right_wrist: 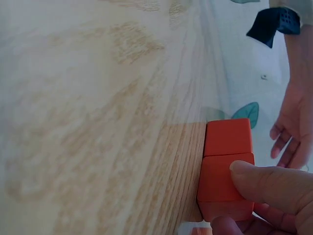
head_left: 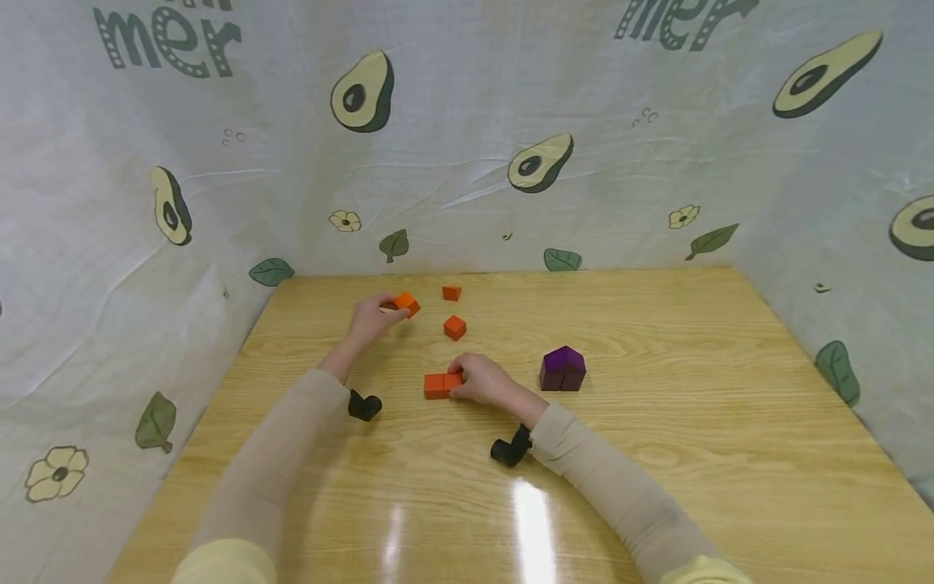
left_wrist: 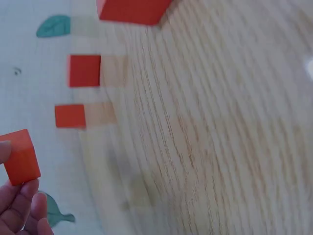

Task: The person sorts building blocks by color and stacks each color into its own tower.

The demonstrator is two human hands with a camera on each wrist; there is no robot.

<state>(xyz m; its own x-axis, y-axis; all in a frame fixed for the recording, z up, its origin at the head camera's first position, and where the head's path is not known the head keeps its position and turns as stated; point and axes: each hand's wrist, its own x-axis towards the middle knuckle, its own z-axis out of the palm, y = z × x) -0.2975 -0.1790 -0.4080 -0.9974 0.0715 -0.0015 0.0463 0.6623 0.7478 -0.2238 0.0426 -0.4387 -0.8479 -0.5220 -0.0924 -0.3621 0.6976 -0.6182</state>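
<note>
My left hand (head_left: 372,319) pinches an orange block (head_left: 407,304) between thumb and fingers at the far left of the table. In the left wrist view that orange block (left_wrist: 23,157) appears at the left edge, tilted. Near the middle, my right hand (head_left: 485,380) grips an orange-red cube (head_left: 452,383) that rests on the table. A second orange-red cube (head_left: 434,387) stands against its left side. The right wrist view shows the thumb on the gripped cube (right_wrist: 217,178), flush with the other cube (right_wrist: 229,137).
Between the hands and the back edge lie an orange-red cube (head_left: 455,328) and a small orange-red block (head_left: 452,293). To the right of my right hand stands a purple house-shaped group of blocks (head_left: 563,370). A printed cloth (head_left: 452,219) rises behind the wooden table (head_left: 657,341).
</note>
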